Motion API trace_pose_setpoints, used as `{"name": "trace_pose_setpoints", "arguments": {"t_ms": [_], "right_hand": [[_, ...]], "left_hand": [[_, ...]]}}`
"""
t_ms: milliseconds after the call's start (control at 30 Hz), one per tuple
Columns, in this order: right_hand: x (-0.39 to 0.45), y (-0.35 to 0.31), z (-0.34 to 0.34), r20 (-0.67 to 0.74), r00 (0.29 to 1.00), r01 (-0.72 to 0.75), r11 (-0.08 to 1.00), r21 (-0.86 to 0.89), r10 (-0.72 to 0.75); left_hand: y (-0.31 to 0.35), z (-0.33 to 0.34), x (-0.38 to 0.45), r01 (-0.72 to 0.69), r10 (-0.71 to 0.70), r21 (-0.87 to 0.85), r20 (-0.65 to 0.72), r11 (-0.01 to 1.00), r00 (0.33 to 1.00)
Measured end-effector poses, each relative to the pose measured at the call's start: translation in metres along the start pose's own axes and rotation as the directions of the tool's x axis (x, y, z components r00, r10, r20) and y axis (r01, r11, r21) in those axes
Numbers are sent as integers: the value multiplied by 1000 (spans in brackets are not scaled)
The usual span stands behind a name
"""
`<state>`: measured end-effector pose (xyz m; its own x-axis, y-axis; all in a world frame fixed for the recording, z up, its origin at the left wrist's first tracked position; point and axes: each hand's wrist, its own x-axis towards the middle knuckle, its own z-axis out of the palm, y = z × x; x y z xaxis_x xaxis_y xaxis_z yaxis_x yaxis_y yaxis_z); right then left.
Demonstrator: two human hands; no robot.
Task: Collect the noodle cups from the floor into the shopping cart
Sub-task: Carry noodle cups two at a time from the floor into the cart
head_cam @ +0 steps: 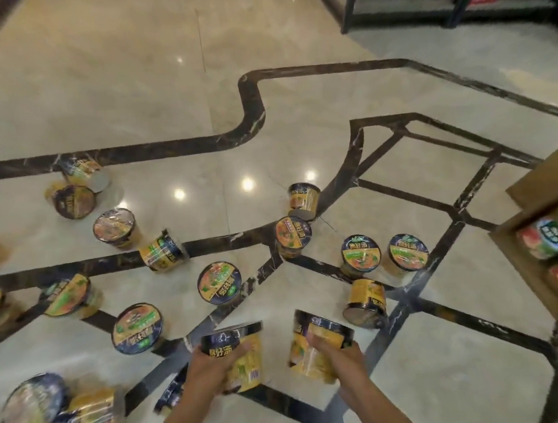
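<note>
While cups lie scattered from the left edge of the frame to the lower right, I have one in each hand at bottom centre. At far left, several noodle cups sit upright or tipped on the pale floor, and a blurred pair lies on its side at lower left. Moving right, my left hand has its fingers curled round a yellow cup, gripping the wall just under the dark lid rim. Beside it my right hand wraps a second cup the same way, tilted, with its lid pointing up and away from me.

I judge these to be light: thin-walled, film-wrapped, mostly air and dry noodles. The shrink film looks glossy, so it may slide under a loose hold. The wall would likely dent if squeezed hard, and the foil lid is the weak part, so the stiffer band under the rim seems the best place to hold.

Further right, more upright cups stand in the middle right of the frame. At the right edge, a brown shelf holds other cups. No shopping cart is visible here.
</note>
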<state>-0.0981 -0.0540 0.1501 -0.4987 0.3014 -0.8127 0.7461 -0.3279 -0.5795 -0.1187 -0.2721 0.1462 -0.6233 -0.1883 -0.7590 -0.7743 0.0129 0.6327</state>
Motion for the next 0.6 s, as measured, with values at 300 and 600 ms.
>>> {"name": "trace_pose_setpoints", "arguments": {"t_ms": [300,600], "right_hand": [[-284,-196,31,472,879,34,996,86,-71],[-469,-276,75,793,609,93,993,-67,-4]], "left_hand": [[177,-133,-275,-16,33,-473,29,881,999],[182,-268,-518,-254,72,-697,-279,671,958]]}}
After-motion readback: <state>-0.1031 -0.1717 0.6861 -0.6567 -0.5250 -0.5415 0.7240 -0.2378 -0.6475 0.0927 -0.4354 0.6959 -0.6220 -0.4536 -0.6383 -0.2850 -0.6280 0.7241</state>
